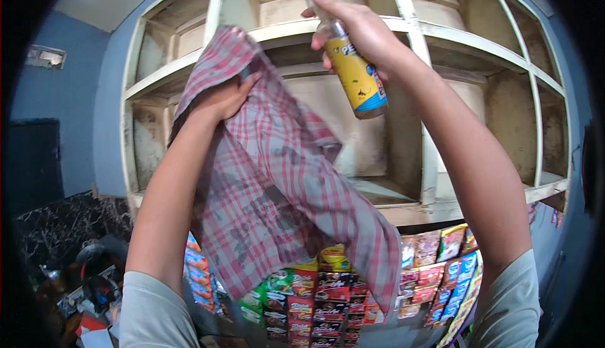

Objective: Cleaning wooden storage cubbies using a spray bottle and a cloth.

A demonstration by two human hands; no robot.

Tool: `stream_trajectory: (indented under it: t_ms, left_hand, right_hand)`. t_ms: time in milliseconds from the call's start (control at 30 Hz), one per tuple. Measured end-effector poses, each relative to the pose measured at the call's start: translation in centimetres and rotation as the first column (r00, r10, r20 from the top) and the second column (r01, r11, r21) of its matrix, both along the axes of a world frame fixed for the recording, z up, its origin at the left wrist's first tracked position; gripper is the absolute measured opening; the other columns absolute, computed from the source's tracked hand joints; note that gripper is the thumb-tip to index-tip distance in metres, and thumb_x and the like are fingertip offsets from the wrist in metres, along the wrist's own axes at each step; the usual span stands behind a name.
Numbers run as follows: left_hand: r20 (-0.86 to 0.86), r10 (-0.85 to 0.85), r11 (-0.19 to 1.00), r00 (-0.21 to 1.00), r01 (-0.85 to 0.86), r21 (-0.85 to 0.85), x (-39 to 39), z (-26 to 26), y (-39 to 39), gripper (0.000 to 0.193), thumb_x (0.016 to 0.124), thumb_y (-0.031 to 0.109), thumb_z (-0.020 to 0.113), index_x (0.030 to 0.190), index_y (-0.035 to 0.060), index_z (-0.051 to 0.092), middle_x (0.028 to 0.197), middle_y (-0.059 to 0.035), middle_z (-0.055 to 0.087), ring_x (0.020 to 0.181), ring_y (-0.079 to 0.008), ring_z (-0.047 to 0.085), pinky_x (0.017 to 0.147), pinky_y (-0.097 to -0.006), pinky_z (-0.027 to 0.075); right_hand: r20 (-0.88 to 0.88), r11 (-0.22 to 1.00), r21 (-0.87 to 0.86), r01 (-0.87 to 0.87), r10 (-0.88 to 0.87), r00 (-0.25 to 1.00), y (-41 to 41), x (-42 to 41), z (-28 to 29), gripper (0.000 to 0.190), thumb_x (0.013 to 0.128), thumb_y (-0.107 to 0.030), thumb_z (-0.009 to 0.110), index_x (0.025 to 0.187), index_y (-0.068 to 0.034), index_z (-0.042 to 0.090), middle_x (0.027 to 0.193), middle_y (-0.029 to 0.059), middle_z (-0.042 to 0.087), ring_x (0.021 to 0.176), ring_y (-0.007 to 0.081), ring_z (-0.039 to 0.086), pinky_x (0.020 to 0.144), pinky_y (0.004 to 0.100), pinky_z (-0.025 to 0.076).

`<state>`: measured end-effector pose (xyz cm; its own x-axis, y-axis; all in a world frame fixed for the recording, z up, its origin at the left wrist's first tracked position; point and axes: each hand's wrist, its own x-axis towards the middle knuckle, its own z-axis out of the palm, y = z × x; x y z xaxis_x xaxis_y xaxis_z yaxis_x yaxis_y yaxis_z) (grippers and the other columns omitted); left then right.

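Note:
My right hand [366,29] grips a clear spray bottle [354,74] by its neck, with the thumb up near the pale nozzle. The bottle is tilted, and its yellow label bears writing. From my left hand [231,95] hangs a red-and-grey plaid cloth [269,168], which looks like a shirt and has dark stains. Part of the cloth covers the left fingers. Both hands are raised before a white wooden wall shelf [427,173] with open compartments, its inner boards smudged and stained. The cloth hides some of the shelf's middle-left part.
Strips of hanging sachets [331,305] line the area below the shelf, partly behind the cloth. At the lower left, a clutter of household items [90,282] lies by a black marbled surface [75,225]. Blue walls [80,83] stand on both sides, with a dark door [35,159] at left.

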<state>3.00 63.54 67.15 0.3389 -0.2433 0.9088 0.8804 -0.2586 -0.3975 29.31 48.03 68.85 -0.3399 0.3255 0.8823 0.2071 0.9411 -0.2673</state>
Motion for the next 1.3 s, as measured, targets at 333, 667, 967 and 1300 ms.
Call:
stream_trajectory:
  t_ms: [333, 667, 967, 1300]
  left_hand:
    - [0.331, -0.053, 0.919, 0.942, 0.176, -0.352, -1.0, -19.6, -4.2, 0.094, 0.073, -0.011, 0.056, 0.154, -0.0068, 0.010, 0.162, -0.0260, 0.014, 0.151, -0.0401, 0.012, 0.124, -0.0429, 0.016]
    - [0.280, 0.116, 0.993, 0.953, -0.106, -0.048, -3.0, -6.2, 0.9, 0.060, 0.095, 0.001, 0.037, 0.152, -0.0061, 0.022, 0.162, -0.0217, 0.018, 0.151, -0.0360, 0.017, 0.124, -0.0421, 0.019]
    - [-0.322, 0.344, 0.385, 0.882, -0.445, -0.809, 0.3, -13.2, -2.6, 0.074, 0.084, 0.036, 0.063, 0.147, 0.0036, 0.041, 0.131, -0.0238, 0.060, 0.129, -0.0366, 0.053, 0.111, -0.0429, 0.039]
    - [-0.404, -0.114, -0.085, 0.907, -0.415, -0.906, 0.0, -9.7, -6.7, 0.067, 0.078, 0.039, 0.074, 0.133, 0.0026, 0.060, 0.139, -0.0154, 0.058, 0.131, -0.0268, 0.052, 0.110, -0.0345, 0.039]
  right_hand:
    - [0.280, 0.965, -0.248, -0.083, 0.153, 0.948, 9.0, -11.4, -1.9, 0.059, 0.097, -0.060, 0.051, 0.081, -0.004, 0.057, 0.075, 0.0088, 0.064, 0.053, 0.0189, 0.063, 0.049, 0.0325, 0.053]
    - [0.296, 0.932, -0.337, -0.136, 0.242, 0.924, 11.9, -7.7, -2.2, 0.051, 0.097, -0.056, 0.055, 0.101, -0.006, 0.062, 0.075, 0.0064, 0.064, 0.053, 0.0176, 0.062, 0.049, 0.0313, 0.051]
    - [0.065, 0.949, -0.282, 0.143, -0.130, 0.989, 18.2, 2.6, -5.0, 0.062, 0.092, -0.060, 0.061, 0.106, 0.001, 0.062, 0.077, 0.0145, 0.063, 0.056, 0.0215, 0.062, 0.049, 0.0351, 0.052]
    - [0.316, 0.849, -0.406, 0.337, -0.216, 0.924, 18.3, 3.3, -5.2, 0.069, 0.092, -0.060, 0.057, 0.114, 0.006, 0.061, 0.090, 0.0211, 0.066, 0.065, 0.0258, 0.067, 0.056, 0.0380, 0.056]
